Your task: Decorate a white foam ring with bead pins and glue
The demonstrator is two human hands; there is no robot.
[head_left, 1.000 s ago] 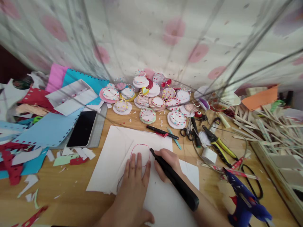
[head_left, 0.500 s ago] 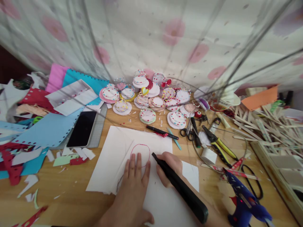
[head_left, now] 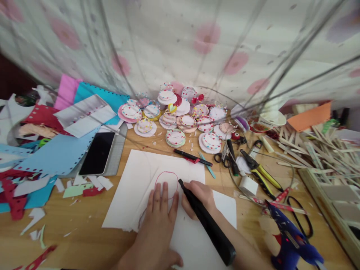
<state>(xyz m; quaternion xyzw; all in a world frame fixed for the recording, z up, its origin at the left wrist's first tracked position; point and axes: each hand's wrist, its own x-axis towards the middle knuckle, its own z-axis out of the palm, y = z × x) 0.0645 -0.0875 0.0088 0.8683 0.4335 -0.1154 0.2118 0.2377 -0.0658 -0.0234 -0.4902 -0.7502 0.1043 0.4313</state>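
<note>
My left hand (head_left: 159, 221) lies flat on white paper (head_left: 123, 198), fingers spread, several fingertips over the lower part of a hand-drawn red circle (head_left: 168, 172). My right hand (head_left: 200, 198) is wrapped around a long black pen-shaped tool (head_left: 208, 221). The tool is thick at its rear end and narrows to a dark tip. That tip is at the right side of the circle's line; whether it touches the paper I cannot tell. Beyond the hands, a black marker pen (head_left: 192, 157) lies across the paper's far edge.
Several decorated round paper pieces (head_left: 176, 138) stand at the back. To the left are a phone (head_left: 97, 153) and paper scraps (head_left: 36, 187). On the right lie scissors (head_left: 224, 156), yellow-black pliers (head_left: 261, 174), a blue glue gun (head_left: 292, 240) and wooden sticks (head_left: 323, 150).
My right hand has moved slightly left, bringing the black tool's tip to the circle's right edge. My left hand stays where it was.
</note>
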